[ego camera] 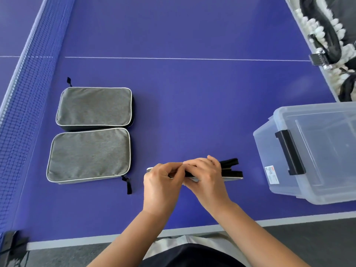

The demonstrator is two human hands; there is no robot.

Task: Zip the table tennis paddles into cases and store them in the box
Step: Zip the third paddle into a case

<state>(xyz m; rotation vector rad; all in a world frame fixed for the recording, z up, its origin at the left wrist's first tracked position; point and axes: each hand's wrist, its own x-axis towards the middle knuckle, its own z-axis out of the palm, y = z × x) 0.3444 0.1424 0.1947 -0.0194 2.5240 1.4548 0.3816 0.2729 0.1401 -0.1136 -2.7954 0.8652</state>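
Observation:
Two closed grey cases lie flat side by side on the blue table, one farther [94, 106] and one nearer [89, 155], each with a black zipper pull. A third grey case [232, 177] stands on its edge near the table's front. Two black paddle handles [230, 162] stick out of its right end. My left hand [163, 184] grips its left part and my right hand [207, 176] grips its middle. The fingers of both hands meet on the case's top edge and hide it there. A clear plastic box [266, 149] with a black latch [290, 152] sits to the right.
The blue net [21, 112] runs along the left side, with its clamp [11, 241] at the table's near corner. A bin of white balls and black items [316, 29] stands at the back right. The table's white front edge [192, 229] is just below my hands.

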